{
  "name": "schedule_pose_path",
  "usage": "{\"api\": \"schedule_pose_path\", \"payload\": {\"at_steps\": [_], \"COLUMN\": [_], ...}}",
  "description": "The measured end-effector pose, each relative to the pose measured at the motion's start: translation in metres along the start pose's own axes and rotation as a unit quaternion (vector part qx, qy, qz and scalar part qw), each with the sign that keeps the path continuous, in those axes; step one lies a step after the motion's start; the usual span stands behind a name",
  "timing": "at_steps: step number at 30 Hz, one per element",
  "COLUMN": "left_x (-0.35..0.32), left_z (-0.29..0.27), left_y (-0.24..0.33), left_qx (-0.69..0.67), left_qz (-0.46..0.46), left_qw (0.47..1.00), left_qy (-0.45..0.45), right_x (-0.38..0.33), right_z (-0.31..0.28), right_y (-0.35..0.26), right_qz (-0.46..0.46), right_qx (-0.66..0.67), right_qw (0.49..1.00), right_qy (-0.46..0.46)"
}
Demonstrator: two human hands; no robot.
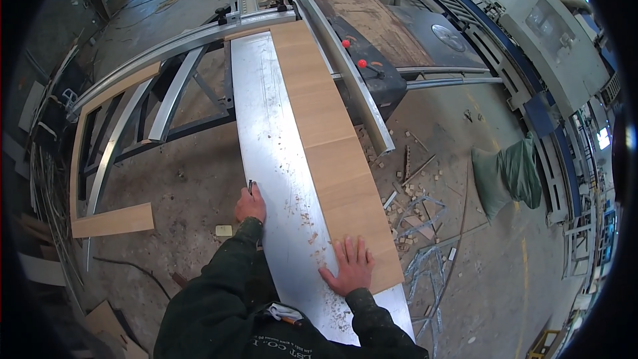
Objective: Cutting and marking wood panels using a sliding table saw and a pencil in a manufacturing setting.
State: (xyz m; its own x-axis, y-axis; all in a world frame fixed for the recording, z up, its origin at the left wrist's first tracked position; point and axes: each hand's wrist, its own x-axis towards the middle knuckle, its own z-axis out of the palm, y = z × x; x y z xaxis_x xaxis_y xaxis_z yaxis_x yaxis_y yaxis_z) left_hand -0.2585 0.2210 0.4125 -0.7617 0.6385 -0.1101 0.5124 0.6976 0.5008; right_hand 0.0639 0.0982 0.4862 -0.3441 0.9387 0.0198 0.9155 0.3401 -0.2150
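Right hand [348, 264] lay flat, fingers spread wide, palm pressing on the near end of the long wooden board [323, 126]. I read that as weight holding the board down so it would not creep.

The board ran lengthwise along the right half of the metal sliding desk [266, 126], its far end butted against the cross fence [199, 33]. I took that as the reason it sat so square to the desk's length.

Left hand [250, 205] was closed around a small dark handle [250, 187] at the desk's left edge. A grip there would let the whole desk be steadied or steered from the side, clear of the board.

Wood chips lay scattered on the bare metal between the two hands. Offcuts [405, 193] littered the floor to the right, just below the long guide rail [352, 80]. A second plank [113, 221] rested on the outrigger frame at far left, well apart from both hands. A green sack [508, 176] sat on the floor at right.
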Motion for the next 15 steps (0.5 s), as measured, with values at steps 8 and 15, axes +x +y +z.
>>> {"api": "schedule_pose_path", "payload": {"at_steps": [8,15], "left_x": [-0.014,-0.011], "left_z": [0.002,-0.006], "left_y": [-0.007,0.003], "left_qx": [0.009,0.0], "left_qz": [-0.003,-0.009], "left_qw": [1.0,1.0], "left_qy": [-0.001,-0.001], "right_x": [0.022,0.057], "right_z": [0.001,-0.008], "right_y": [-0.006,-0.008], "right_qz": [0.005,-0.006], "right_qx": [0.007,0.007], "right_qw": [1.0,1.0], "right_qy": [0.003,0.01]}}
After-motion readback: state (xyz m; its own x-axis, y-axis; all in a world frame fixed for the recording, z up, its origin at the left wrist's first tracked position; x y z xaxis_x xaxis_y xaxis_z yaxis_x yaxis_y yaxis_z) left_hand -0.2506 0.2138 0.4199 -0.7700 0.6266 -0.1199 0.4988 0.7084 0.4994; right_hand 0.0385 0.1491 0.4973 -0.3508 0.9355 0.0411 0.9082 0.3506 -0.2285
